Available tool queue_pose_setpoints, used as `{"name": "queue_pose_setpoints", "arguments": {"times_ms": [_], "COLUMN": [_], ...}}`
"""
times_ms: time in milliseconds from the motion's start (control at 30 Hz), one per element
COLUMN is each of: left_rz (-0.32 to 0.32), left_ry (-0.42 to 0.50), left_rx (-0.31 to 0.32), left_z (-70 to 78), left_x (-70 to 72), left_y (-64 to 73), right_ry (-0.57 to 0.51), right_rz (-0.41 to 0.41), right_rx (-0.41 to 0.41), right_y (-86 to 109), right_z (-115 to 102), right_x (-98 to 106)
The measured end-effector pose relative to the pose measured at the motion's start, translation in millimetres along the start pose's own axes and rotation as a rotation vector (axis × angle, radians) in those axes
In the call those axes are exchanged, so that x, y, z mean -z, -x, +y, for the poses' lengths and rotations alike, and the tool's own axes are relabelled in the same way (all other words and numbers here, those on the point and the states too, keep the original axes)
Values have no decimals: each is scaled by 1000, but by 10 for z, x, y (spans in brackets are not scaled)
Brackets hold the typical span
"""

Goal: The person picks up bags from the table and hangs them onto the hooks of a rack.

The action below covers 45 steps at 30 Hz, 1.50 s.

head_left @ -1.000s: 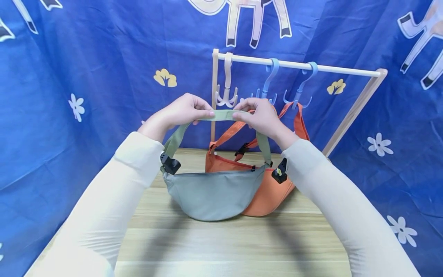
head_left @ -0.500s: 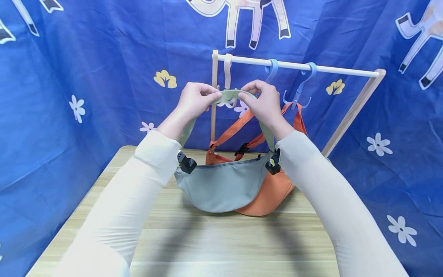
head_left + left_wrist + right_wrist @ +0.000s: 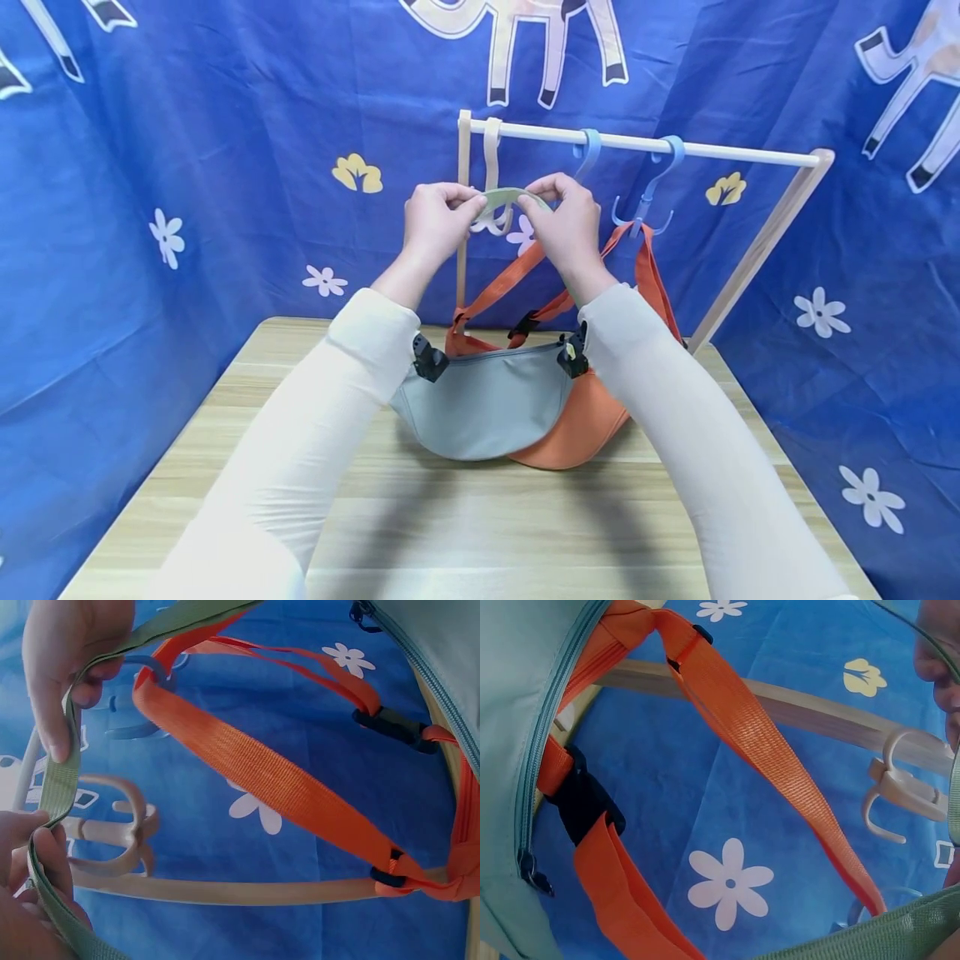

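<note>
A grey-green waist bag (image 3: 480, 408) hangs by its pale green strap (image 3: 504, 195), which both hands hold up in an arch. My left hand (image 3: 438, 221) pinches the strap between thumb and fingers. My right hand (image 3: 567, 225) pinches it a short way to the right. In the head view the arch overlaps the prongs of a beige hanger hook (image 3: 492, 154); in the left wrist view that hook (image 3: 105, 831) shows beside the strap (image 3: 60, 784). Behind the grey-green bag is an orange waist bag (image 3: 581, 429), its orange strap (image 3: 654, 279) looped on a blue hook (image 3: 649, 192).
A rack with a white rail (image 3: 622, 142) and wooden posts (image 3: 761, 250) stands at the back of the wooden table (image 3: 480, 533). Another blue hook (image 3: 591, 150) is partly hidden behind my right hand. A blue patterned curtain (image 3: 247, 167) surrounds the table.
Both hands have lifted the strap up towards the beige hook and come closer together, bending the strap into an arch. The grey-green bag has risen slightly and shifted right.
</note>
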<state>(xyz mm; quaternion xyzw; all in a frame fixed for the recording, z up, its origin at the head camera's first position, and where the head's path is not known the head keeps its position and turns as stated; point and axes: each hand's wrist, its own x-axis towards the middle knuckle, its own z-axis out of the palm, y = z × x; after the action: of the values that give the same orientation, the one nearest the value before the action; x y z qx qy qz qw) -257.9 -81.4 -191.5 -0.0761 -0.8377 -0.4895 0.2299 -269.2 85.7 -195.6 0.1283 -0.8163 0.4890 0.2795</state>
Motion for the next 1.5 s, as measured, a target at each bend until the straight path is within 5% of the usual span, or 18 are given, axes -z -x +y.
{"name": "queue_pose_setpoints", "arguments": {"times_ms": [867,1500], "left_rz": [-101,-144], "left_ry": [-84,-131], "left_rx": [12,-14], "left_z": [-226,-413], "left_x": [-92,310], "left_y": [123,200], "right_ry": [16,198], "right_rz": [-35,-26], "right_rx": [17,27], "right_y": [306,427], "right_z": [358,470], "right_x": [-53,369]}}
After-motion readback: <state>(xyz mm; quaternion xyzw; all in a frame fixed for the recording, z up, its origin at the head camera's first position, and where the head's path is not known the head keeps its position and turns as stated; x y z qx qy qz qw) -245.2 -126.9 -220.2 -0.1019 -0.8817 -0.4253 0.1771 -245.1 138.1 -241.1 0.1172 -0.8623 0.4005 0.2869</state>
